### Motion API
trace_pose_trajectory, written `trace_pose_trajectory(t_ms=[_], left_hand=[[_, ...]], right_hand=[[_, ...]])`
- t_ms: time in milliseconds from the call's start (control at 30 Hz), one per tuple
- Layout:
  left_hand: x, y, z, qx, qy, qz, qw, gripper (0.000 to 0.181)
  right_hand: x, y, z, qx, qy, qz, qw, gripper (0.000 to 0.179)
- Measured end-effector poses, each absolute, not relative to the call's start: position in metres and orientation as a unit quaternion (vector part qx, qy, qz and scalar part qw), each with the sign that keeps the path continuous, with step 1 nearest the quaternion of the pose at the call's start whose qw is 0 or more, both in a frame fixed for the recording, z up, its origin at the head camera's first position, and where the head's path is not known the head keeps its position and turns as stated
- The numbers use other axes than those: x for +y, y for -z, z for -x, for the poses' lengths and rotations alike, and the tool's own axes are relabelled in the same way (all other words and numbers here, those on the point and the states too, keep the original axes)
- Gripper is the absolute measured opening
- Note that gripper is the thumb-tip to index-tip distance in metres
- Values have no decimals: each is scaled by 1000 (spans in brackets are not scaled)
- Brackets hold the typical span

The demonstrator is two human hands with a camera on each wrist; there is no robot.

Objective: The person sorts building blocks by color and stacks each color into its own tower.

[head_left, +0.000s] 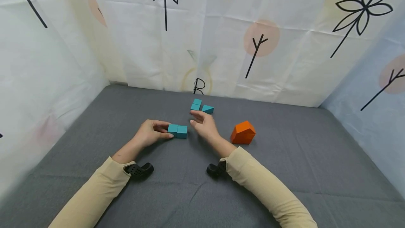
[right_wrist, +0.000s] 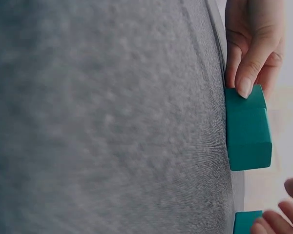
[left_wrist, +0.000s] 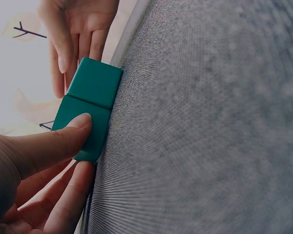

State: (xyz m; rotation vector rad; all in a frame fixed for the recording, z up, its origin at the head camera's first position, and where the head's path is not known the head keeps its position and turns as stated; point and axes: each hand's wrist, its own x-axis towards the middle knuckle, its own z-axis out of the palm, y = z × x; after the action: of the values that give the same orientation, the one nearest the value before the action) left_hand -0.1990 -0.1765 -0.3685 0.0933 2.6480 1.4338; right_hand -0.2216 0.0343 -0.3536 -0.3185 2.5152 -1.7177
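The left hand (head_left: 152, 132) is pinching a first teal cube (head_left: 172, 128) between thumb and fingers, and a second teal cube (head_left: 182, 132) is adjoining it, both lying left of the orange block (head_left: 243, 133). The right hand (head_left: 204, 125) is occupying a position nearer the orange block on that side, holding nothing, its thumb and fingers standing loosely apart. Two other teal cubes (head_left: 195, 107) and a teal wedge (head_left: 207, 109) are resting beyond and left of the orange block.

Left hand (left_wrist: 31, 160) gripping teal block (left_wrist: 77, 108), second block (left_wrist: 96, 83) touching
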Motion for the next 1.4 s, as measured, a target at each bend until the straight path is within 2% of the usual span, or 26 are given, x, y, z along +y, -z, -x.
trace_pose_trajectory(t_ms=[133,367,767,1233,1400], left_hand=[[-177,368,199,878,-473,-30,65,45],[-177,367,201,880,-470,-34,64,45],[-176,366,202,880,-469,-31,63,46],[-175,367,199,882,-467,-27,61,46],[-175,368,197,880,-471,-25,62,45]], right_hand=[[36,355,227,822,564,67,19,44],[36,352,229,822,568,39,23,51],[34,352,240,832,555,4,2,53],[20,354,256,850,526,-20,12,60],[17,357,256,843,537,-21,3,58]])
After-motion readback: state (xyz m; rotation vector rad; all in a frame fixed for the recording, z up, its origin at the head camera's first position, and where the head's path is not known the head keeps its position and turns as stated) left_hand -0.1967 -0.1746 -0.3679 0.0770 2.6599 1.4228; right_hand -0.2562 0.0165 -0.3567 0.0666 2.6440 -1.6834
